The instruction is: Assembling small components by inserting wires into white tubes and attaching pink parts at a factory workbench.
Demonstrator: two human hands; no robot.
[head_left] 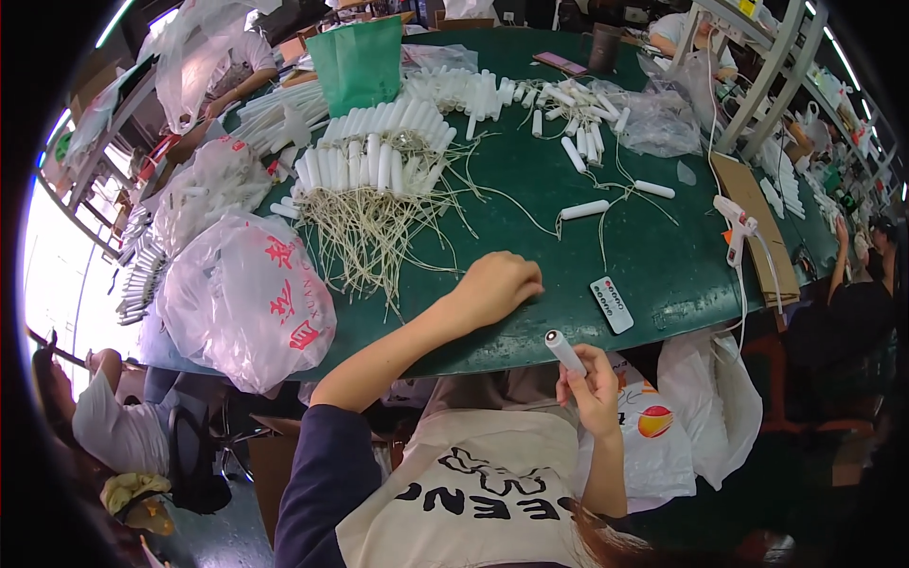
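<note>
My right hand (595, 386), over the table's front edge, grips a white cylinder (565, 352) between thumb and fingers. The cylinder is tilted, and its upper end shows a dark ring with a pale centre. Nearer the middle, my left hand (500, 284) rests on the green table (445, 350) with its fingers curled under; anything inside them is hidden. Just beyond the right hand lies a small grey remote control (612, 305) with dark buttons and a red one. Two loose white cylinders, one of them (584, 210) with thin wires, lie farther back.
Left of centre, white cylinders (374, 163) are piled with a tangle of pale wires (365, 237). A stuffed clear plastic bag (248, 298) stands at the left edge, a green bag (356, 66) behind. A hot glue gun (735, 227) lies on cardboard (757, 204) at right. Other people sit around.
</note>
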